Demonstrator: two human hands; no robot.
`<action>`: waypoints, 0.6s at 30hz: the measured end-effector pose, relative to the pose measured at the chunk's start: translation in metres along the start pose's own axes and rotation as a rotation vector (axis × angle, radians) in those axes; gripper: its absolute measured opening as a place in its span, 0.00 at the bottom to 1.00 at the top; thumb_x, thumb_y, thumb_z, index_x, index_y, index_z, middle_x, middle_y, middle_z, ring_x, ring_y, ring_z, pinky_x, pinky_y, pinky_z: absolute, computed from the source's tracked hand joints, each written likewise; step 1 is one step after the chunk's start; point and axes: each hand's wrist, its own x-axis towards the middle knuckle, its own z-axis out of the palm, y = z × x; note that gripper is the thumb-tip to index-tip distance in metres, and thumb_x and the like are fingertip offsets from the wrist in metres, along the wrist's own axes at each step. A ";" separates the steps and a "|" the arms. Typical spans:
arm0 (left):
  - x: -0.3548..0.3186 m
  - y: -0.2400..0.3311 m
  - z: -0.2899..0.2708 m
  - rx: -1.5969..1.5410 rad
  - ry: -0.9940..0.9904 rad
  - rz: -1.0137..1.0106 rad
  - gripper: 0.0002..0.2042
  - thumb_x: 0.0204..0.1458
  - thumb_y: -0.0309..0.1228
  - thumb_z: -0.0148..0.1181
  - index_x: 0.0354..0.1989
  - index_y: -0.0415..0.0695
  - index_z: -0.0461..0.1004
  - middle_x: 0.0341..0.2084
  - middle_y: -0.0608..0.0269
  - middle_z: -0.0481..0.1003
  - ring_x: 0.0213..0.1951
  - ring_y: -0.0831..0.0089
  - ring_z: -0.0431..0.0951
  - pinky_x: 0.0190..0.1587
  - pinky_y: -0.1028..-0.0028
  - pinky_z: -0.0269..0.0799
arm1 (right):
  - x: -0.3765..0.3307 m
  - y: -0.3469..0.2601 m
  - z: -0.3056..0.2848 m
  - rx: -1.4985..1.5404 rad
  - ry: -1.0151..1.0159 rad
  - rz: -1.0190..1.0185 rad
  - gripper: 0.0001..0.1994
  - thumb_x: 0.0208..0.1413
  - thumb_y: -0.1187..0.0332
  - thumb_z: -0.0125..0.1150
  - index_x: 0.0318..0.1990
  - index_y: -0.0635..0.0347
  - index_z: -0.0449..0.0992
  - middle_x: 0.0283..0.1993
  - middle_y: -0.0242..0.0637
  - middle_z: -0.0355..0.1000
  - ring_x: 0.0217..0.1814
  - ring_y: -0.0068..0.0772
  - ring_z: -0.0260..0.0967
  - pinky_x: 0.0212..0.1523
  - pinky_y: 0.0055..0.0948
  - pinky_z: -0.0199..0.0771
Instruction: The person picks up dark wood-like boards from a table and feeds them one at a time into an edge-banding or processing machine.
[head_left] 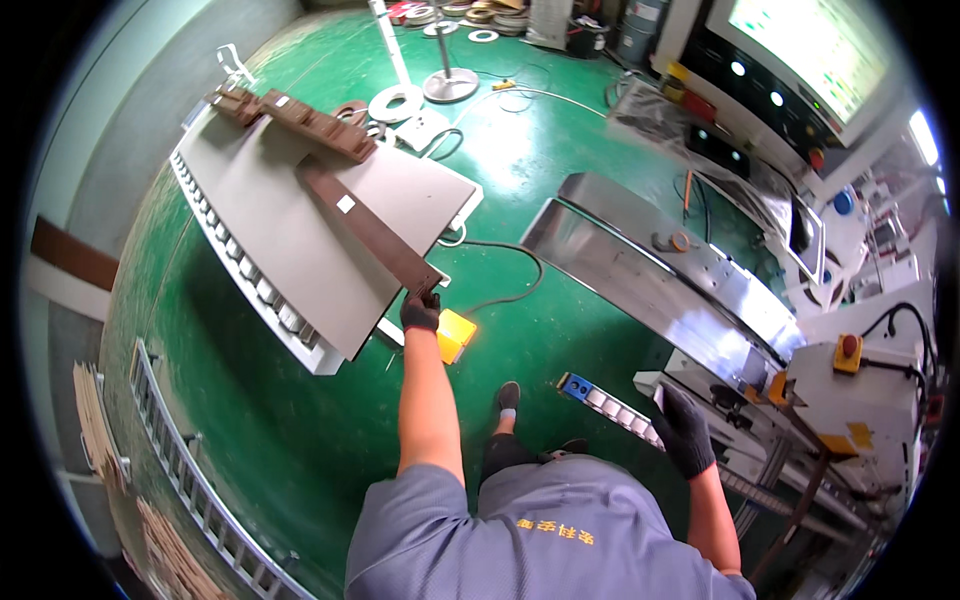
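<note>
My left hand (420, 311), in a black glove, reaches forward and grips the near end of a long flat brown strip (365, 222). The strip carries a small white label and lies over the beige top of a table (270, 200), with its near end at the table's right edge. At the far edge of that top sit brown stacked pieces (318, 127). My right hand (684, 432), also in a black glove, is down at the right beside the white machine's frame. Its fingers are partly hidden, so I cannot tell whether they hold anything.
A metal-topped machine bed (640, 270) runs along the right, with a red button on a yellow box (848, 352). A roller track (612, 408) extends near my right hand. A yellow pedal (456, 335) and a cable lie on the green floor. A metal rail (200, 490) stands left.
</note>
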 end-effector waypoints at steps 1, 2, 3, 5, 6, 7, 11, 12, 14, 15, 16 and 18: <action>-0.022 0.011 0.003 -0.038 -0.058 -0.001 0.07 0.59 0.31 0.61 0.42 0.44 0.78 0.30 0.61 0.77 0.36 0.71 0.75 0.43 0.66 0.76 | 0.013 -0.006 0.006 -0.024 0.012 -0.106 0.23 0.57 0.72 0.59 0.61 0.65 0.71 0.45 0.49 0.77 0.41 0.41 0.76 0.45 0.34 0.77; -0.043 0.028 -0.005 -0.001 -0.071 0.147 0.09 0.57 0.29 0.62 0.44 0.41 0.77 0.35 0.60 0.76 0.38 0.69 0.76 0.43 0.66 0.77 | 0.025 -0.021 0.008 0.166 -0.060 0.006 0.23 0.59 0.72 0.57 0.62 0.65 0.70 0.45 0.48 0.77 0.39 0.39 0.75 0.44 0.33 0.76; -0.068 0.050 -0.017 0.032 -0.072 0.308 0.12 0.54 0.27 0.64 0.46 0.38 0.76 0.40 0.58 0.76 0.40 0.67 0.78 0.43 0.67 0.79 | 0.038 -0.041 0.009 0.361 -0.141 0.112 0.22 0.61 0.72 0.55 0.63 0.65 0.69 0.44 0.47 0.77 0.38 0.36 0.74 0.43 0.32 0.76; -0.138 0.097 -0.013 0.104 0.025 0.635 0.16 0.52 0.24 0.63 0.50 0.33 0.73 0.43 0.55 0.76 0.40 0.67 0.79 0.41 0.68 0.80 | 0.062 -0.067 0.021 0.565 -0.258 0.161 0.22 0.63 0.72 0.52 0.65 0.64 0.67 0.46 0.45 0.77 0.35 0.31 0.71 0.42 0.31 0.76; -0.185 0.127 -0.008 0.312 0.030 0.821 0.17 0.53 0.24 0.62 0.51 0.32 0.73 0.40 0.55 0.76 0.38 0.70 0.77 0.38 0.70 0.78 | 0.075 -0.078 0.026 0.574 -0.298 0.097 0.23 0.64 0.73 0.51 0.66 0.64 0.66 0.49 0.45 0.76 0.34 0.28 0.69 0.41 0.30 0.76; -0.221 0.159 -0.020 0.539 0.064 0.990 0.16 0.54 0.24 0.62 0.50 0.30 0.72 0.37 0.58 0.77 0.37 0.73 0.76 0.35 0.72 0.76 | 0.088 -0.093 0.034 0.585 -0.353 0.022 0.23 0.65 0.73 0.51 0.67 0.64 0.65 0.51 0.45 0.76 0.33 0.26 0.68 0.40 0.29 0.75; -0.357 0.235 0.029 1.175 0.143 1.674 0.15 0.47 0.23 0.70 0.42 0.31 0.76 0.35 0.52 0.79 0.31 0.61 0.78 0.39 0.65 0.77 | 0.127 -0.190 0.059 0.433 -0.364 -0.501 0.27 0.60 0.80 0.47 0.69 0.61 0.63 0.64 0.47 0.68 0.49 0.34 0.74 0.53 0.32 0.74; -0.372 0.237 0.044 1.084 0.060 1.726 0.15 0.46 0.22 0.71 0.41 0.32 0.76 0.35 0.51 0.79 0.31 0.59 0.78 0.40 0.64 0.77 | 0.132 -0.212 0.069 0.440 -0.325 -0.640 0.30 0.56 0.82 0.47 0.70 0.61 0.62 0.67 0.49 0.65 0.58 0.41 0.70 0.59 0.36 0.70; -0.399 0.234 0.076 1.003 -0.135 1.799 0.16 0.44 0.19 0.72 0.42 0.35 0.75 0.35 0.51 0.79 0.33 0.58 0.79 0.41 0.64 0.78 | 0.137 -0.252 0.085 0.501 -0.276 -0.819 0.34 0.53 0.84 0.50 0.71 0.58 0.60 0.70 0.51 0.62 0.70 0.52 0.63 0.65 0.41 0.67; -0.415 0.231 0.090 1.015 -0.227 1.831 0.18 0.43 0.17 0.72 0.44 0.37 0.74 0.36 0.51 0.79 0.35 0.59 0.79 0.41 0.64 0.78 | 0.136 -0.270 0.091 0.562 -0.279 -0.874 0.36 0.53 0.83 0.52 0.72 0.55 0.59 0.70 0.51 0.61 0.73 0.56 0.59 0.66 0.43 0.68; -0.425 0.226 0.105 1.016 -0.331 1.862 0.21 0.43 0.15 0.72 0.46 0.38 0.73 0.36 0.51 0.78 0.36 0.60 0.80 0.41 0.64 0.79 | 0.132 -0.284 0.092 0.575 -0.254 -0.909 0.37 0.51 0.84 0.52 0.72 0.55 0.58 0.70 0.51 0.61 0.72 0.57 0.59 0.65 0.43 0.69; -0.440 0.215 0.121 0.904 -0.466 1.888 0.22 0.44 0.16 0.72 0.48 0.38 0.72 0.36 0.50 0.78 0.36 0.60 0.80 0.41 0.63 0.79 | 0.124 -0.304 0.094 0.614 -0.218 -0.984 0.40 0.47 0.84 0.53 0.73 0.55 0.57 0.71 0.51 0.61 0.71 0.57 0.60 0.63 0.43 0.71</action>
